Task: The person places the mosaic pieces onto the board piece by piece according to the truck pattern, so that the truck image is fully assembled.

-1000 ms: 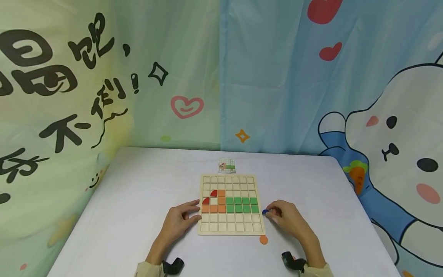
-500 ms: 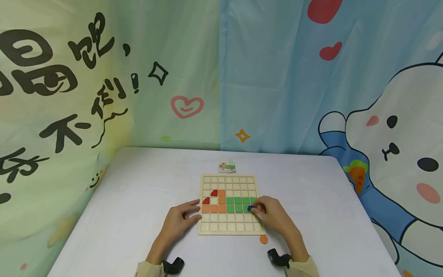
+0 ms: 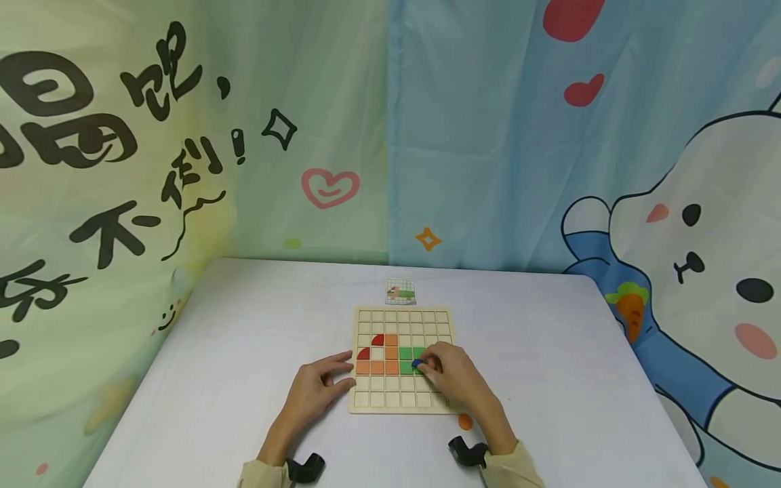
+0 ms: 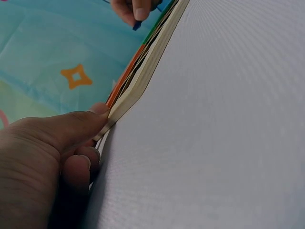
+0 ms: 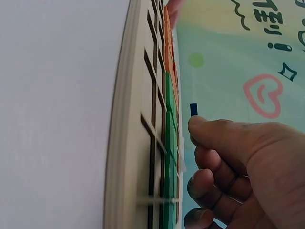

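Observation:
A wooden grid board [image 3: 403,402] lies on the white table, with red, orange and green pieces [image 3: 405,367] set in its middle rows. My left hand [image 3: 314,390] rests against the board's left edge, its thumb [image 4: 81,128] and fingertips touching the rim. Between thumb and finger, my right hand [image 3: 454,371] pinches a small dark blue piece [image 3: 417,364]. The right wrist view shows this blue piece [image 5: 193,109] edge-on, held clear of the board's surface. My right hand covers the right end of the green rows.
A small pattern card [image 3: 400,292] lies just beyond the board's far edge. An orange round piece [image 3: 465,421] sits at the near right corner, close to my right wrist. Printed curtains [image 3: 488,135] hang behind the table.
From beside the board's right edge, my right hand has moved left over the green rows, carrying the blue piece. The left hand has stayed at the left edge.

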A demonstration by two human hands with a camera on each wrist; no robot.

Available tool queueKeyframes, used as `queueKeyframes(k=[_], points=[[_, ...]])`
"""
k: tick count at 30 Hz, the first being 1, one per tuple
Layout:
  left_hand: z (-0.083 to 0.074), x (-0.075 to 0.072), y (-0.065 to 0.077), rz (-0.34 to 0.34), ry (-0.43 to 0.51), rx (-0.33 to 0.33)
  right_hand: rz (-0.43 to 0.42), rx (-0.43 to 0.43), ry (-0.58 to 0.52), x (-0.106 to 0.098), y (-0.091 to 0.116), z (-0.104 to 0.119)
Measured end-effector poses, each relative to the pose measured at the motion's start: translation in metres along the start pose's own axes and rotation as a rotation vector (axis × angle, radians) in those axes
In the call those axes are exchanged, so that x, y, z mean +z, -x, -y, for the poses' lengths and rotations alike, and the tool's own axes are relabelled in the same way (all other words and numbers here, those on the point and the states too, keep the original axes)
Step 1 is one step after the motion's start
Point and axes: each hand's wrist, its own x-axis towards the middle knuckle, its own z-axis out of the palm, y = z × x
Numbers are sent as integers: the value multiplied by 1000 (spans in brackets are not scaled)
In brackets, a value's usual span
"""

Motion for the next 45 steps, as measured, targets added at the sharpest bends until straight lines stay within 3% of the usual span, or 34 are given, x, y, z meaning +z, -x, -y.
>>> queueKeyframes(k=[14,45], points=[[1,0,0,4,13,7,-19,-69,-12,23,-14,16],[3,0,0,8,5,20,-43,-52,20,53,-41,39]])
